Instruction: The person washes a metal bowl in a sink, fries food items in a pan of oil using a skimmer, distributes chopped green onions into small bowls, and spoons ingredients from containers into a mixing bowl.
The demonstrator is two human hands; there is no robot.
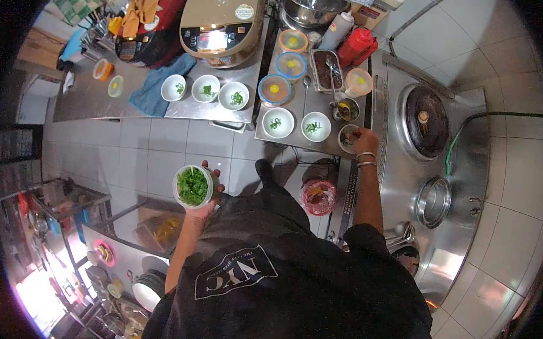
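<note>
In my left hand [212,198] I hold a round clear plastic tub, filled with chopped green herbs [193,186], out over the floor. My right hand [365,142] is at the small white bowl [346,138] at the counter's right end. Its fingers are drawn together over the bowl; whatever they pinch is too small to make out. Beside it stand two more white bowls, one [315,127] close by and another [278,122] further left, both with green bits inside. A small metal cup [347,110] with a spoon in it sits just behind my right hand.
Several lidded tubs [275,89], a tray of dark sauce [326,72] and red squeeze bottles [357,47] crowd the counter. On the left counter, three white bowls [206,88] stand before a rice cooker [220,28]. A stove with a wok [425,122] lies right.
</note>
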